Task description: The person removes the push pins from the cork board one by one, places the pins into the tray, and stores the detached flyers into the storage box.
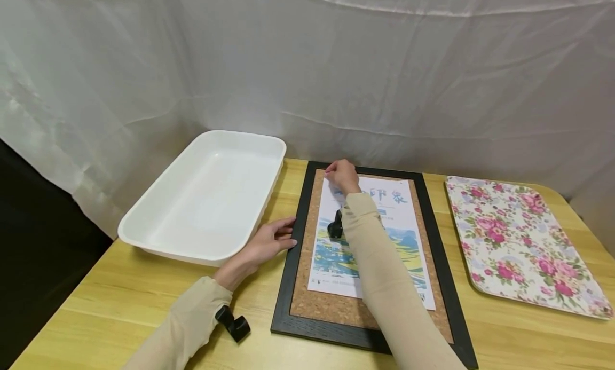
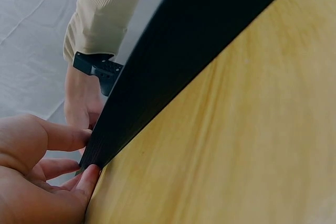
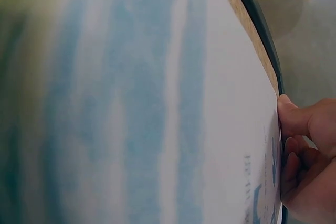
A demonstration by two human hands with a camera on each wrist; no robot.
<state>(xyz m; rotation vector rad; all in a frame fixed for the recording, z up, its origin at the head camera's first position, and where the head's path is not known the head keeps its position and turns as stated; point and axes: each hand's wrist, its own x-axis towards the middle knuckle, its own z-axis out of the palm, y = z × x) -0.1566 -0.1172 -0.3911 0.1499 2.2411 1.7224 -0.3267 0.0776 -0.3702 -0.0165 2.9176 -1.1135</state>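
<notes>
My left hand touches the left side of a black-framed cork board; in the left wrist view its thumb and fingertips meet the frame's outer edge. The board lies flat on the table. A printed poster with blue and yellow scenery and large blue characters lies over the cork. At the poster's upper left corner, my right hand presses with the thumb, its other fingers curled beside it. Whatever is under the thumb is hidden. A small dark dot shows at the poster's upper right corner.
A deep white tray stands to the left of the board, just beyond my left wrist. To the right lies a floral tray. All sit on a wooden table, with a grey curtain behind.
</notes>
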